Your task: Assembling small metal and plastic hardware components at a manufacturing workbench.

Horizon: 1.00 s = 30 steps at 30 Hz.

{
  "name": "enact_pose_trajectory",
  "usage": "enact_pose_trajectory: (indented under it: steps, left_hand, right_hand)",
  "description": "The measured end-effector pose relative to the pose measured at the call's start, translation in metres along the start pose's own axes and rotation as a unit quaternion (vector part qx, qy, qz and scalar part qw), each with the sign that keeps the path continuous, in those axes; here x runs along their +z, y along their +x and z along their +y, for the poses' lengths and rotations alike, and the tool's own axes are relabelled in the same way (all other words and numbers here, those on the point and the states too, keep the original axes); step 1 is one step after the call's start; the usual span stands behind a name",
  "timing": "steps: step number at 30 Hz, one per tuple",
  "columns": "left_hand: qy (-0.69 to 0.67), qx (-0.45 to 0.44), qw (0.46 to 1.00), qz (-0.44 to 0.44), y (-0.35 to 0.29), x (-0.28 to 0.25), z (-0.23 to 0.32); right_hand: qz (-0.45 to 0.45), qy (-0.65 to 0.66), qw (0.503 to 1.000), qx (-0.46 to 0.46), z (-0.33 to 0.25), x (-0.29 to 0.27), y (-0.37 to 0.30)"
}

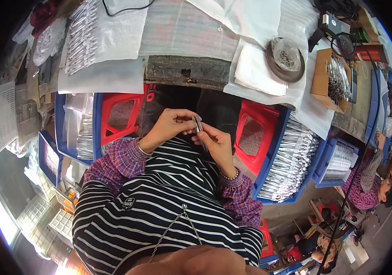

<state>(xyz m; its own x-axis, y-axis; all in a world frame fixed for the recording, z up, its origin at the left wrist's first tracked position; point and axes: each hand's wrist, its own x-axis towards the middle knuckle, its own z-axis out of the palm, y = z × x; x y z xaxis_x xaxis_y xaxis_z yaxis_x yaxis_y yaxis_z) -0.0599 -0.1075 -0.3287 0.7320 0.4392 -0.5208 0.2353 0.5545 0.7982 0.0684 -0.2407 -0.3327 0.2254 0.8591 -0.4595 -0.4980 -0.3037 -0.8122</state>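
Note:
Between my two hands, above my lap, is a slim silver metal tool [198,124], tilted and partly covered by fingers; its exact kind is too small to tell. My left hand [172,126] pinches its upper part between thumb and fingertips. Lower down, the fingers of my right hand [216,143] are closed around the same piece. To my right, a blue bin [269,172] holds a dense pile of silver slender tools [293,158]. Another blue bin [59,123] at my left contains similar tools [85,137] and clear plastic.
Ahead is a worktable [182,39] with a row of silver tools [81,39], a round dish [271,59] with a bag of small parts [286,54], and a cardboard box [320,80] of metal pieces. Red stools [249,153] flank my legs. A person [365,183] sits far right.

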Motion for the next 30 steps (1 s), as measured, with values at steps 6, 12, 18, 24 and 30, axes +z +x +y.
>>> enact_pose_trajectory:
  steps: [6,12,18,24,30]
  left_hand:
    - [0.008,0.007,1.0,-0.003,0.001,-0.001,-0.001]
    - [0.017,0.01,1.0,-0.007,0.0,-0.003,-0.002]
    - [0.026,0.013,1.0,-0.006,-0.001,-0.002,-0.001]
    - [0.043,0.015,0.999,-0.009,0.0,0.0,-0.002]
    - [0.064,-0.035,0.997,0.008,0.002,-0.001,0.001]
  right_hand:
    - [0.009,-0.009,1.0,0.006,0.0,0.002,0.0]
    - [0.014,-0.029,0.999,0.006,-0.001,0.003,0.001]
    - [0.02,-0.042,0.999,-0.008,0.002,0.006,0.0]
    - [0.029,-0.073,0.996,-0.03,0.002,0.007,0.0]
    - [-0.04,0.075,0.988,0.13,-0.015,-0.002,0.004]
